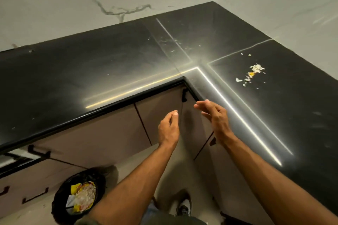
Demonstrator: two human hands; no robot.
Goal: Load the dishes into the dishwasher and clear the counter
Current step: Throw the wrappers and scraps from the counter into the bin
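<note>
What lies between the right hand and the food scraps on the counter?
In the head view, only bare black counter with a bright light streak separates the right hand from the scraps.

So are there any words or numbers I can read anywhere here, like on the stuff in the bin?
No text can be read in this picture.
Yellow wrappers in the trash bin: any print is too blurred to read.
Black countertop: no words, only scattered food scraps.
Marble wall and cabinet doors: no labels or signs.
</note>
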